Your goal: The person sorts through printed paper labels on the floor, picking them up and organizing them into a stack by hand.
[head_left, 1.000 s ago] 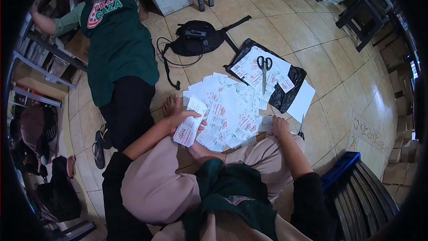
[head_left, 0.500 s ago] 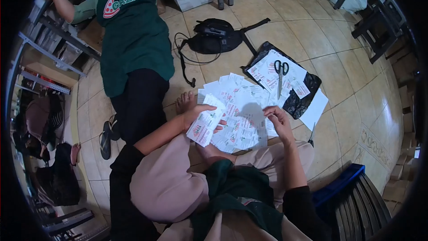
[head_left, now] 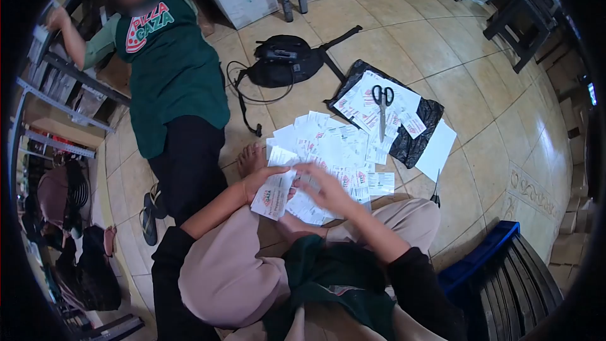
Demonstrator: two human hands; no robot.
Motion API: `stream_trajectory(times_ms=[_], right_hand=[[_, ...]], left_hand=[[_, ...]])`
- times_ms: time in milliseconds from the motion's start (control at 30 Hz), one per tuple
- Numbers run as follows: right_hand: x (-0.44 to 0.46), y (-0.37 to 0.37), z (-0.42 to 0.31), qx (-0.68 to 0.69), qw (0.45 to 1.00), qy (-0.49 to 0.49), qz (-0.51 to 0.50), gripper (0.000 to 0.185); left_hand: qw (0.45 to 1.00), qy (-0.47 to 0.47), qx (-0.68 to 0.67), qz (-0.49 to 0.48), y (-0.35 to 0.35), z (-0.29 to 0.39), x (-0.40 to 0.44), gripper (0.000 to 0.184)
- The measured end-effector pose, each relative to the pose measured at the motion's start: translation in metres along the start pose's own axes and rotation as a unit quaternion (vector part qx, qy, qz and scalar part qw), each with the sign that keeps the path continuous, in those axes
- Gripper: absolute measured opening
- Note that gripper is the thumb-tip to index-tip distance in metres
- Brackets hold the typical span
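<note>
R hand (head_left: 323,187) has swung from R side of pile (head_left: 346,145) to slips (head_left: 271,197) held in L hand (head_left: 259,182) at pile's L edge, grip unclear (blur), so work's prob. back on held slips.

On the tiled floor (head_left: 486,107) lie printed paper slips (head_left: 338,148), a black waist bag (head_left: 284,66), a black plastic bag (head_left: 407,150) and flip-flops (head_left: 149,224).

The upper-left green apron (head_left: 180,88) reads "PIZZA GAZA"; small print on paper slips (head_left: 380,183) blurs.
</note>
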State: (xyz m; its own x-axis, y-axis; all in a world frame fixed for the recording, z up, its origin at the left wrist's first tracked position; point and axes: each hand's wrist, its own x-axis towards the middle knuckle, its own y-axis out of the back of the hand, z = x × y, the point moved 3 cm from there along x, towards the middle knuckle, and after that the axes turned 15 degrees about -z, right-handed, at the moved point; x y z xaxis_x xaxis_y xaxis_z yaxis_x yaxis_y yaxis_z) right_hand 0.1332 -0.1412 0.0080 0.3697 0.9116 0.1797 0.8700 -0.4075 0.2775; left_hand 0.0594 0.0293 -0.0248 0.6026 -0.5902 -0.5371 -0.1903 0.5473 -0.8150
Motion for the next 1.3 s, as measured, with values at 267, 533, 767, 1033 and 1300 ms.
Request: stream_trajectory(times_ms=[267,533,767,1033,1300], right_hand=[[-0.072,0.244,0.196,-0.292,0.847,-0.307,0.321,0.064],[-0.085,0.252,0.178,-0.342,0.74,-0.513,0.269,0.081],[-0.109,0.247,0.193,-0.209,0.844,-0.384,0.31,0.043],[-0.088,0.198,0.141,0.28,0.886,-0.134,0.344,0.022],[-0.01,0.0,0.059,0.467,0.839,-0.202,0.193,0.043]], left_hand=[[0.998,-0.016,0.038,-0.043,0.001,0.001,0.007,0.047],[0.999,-0.022,0.028,-0.028,-0.014,0.007,0.004,0.052],[0.998,-0.059,0.03,-0.015,-0.008,0.009,0.005,0.055],[0.986,-0.112,0.124,0.027,-0.007,0.014,0.008,0.054],[0.983,-0.172,0.067,0.004,-0.016,0.016,0.007,0.051]])
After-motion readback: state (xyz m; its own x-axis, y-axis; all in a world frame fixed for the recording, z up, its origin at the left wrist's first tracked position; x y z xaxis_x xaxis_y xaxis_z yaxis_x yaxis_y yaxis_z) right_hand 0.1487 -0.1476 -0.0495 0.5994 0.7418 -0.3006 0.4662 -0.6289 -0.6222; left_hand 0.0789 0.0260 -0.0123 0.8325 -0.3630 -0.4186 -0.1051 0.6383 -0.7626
